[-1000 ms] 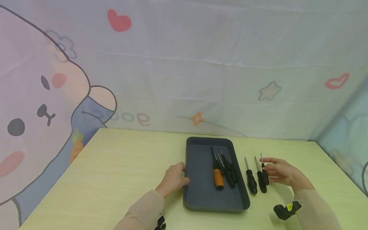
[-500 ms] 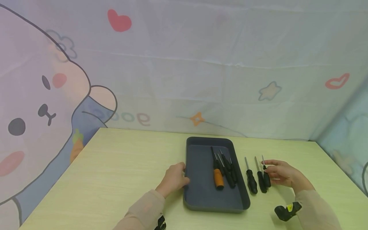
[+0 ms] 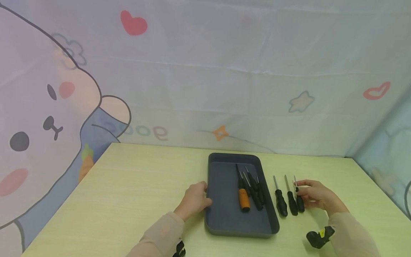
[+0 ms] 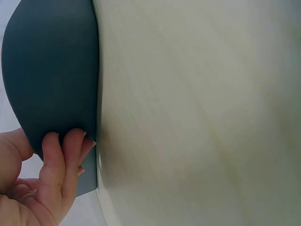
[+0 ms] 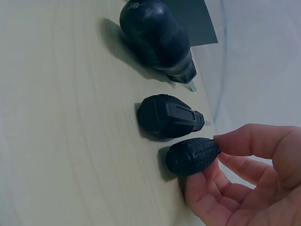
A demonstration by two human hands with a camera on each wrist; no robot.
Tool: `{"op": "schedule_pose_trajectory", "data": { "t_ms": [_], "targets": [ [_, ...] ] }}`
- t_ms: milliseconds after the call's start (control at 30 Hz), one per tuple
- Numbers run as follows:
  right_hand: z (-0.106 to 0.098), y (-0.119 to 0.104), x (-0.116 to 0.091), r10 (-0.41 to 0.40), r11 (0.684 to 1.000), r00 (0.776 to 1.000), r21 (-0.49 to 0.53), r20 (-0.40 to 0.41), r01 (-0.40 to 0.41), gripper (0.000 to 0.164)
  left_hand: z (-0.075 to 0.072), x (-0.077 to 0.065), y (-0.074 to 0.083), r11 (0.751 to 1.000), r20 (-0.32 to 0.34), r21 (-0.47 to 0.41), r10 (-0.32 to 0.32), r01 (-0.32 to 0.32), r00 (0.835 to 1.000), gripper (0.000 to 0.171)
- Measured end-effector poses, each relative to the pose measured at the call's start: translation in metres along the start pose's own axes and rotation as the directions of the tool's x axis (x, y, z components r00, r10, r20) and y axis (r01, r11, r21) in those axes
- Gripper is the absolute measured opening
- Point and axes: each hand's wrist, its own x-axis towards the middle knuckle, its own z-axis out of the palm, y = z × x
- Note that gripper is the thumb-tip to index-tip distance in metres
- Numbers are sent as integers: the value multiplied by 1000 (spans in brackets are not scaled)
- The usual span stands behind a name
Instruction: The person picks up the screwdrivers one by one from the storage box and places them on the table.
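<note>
I have the right hand (image 3: 318,195) grasping the outermost screwdriver (image 3: 300,204) of three loose ones, pinching it around the neck, where the ribbed black handle meets the metal shaft. My right wrist feed shows one fingertip set against that neck while other fingers curl along the opposite side of the handle. The shaft points away from the person, just past those fingertips; I can't tell whether the handle's full length touches the tabletop (image 3: 144,185). Just beside the pinching fingers, toward the other hand, lies the middle screwdriver (image 3: 292,204), black and ridged, nearly parallel to the held one. A step further that way from the fingers is the innermost screwdriver (image 3: 281,203), its handle plumper and rounder, next to the wall of the gray tray (image 3: 224,210). I have the left hand (image 3: 193,200) gripping the opposite long wall of that tray: the left wrist feed shows fingers against its outer face and another digit hooked over the rim. Inside the tray, beyond the left fingertips and toward the right hand, I see an orange-handled screwdriver (image 3: 244,200) beside a cluster of black-handled screwdrivers (image 3: 255,200), shafts all pointing away from the person. Behind both wrists run beige sleeves (image 3: 160,233), and well past all the fingers hangs a cartoon-printed backdrop (image 3: 199,71).
</note>
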Motion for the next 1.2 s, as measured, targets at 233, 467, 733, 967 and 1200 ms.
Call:
{"op": "schedule_pose_trajectory", "data": {
  "t_ms": [233,467,733,967,1200],
  "targets": [
    [2,-2,1,10,995,998,-103,-61,-16,51,0,0,0,1000,-5,-7,14,-14,1000,24],
    [4,-3,2,11,980,995,-195,-99,-30,50,-1,-1,0,1000,-2,-9,7,-7,1000,24],
    [5,-4,1,4,976,994,-216,-105,-27,48,0,-1,0,1000,-7,-1,3,-3,1000,24],
    [4,-5,0,9,977,994,-213,-105,-31,48,-1,-1,1,1000,-1,-1,3,-3,1000,25],
    [1,-6,-4,16,978,995,-206,-100,-36,50,1,0,-2,1000,1,-7,2,-2,1000,25]
  ]
}}
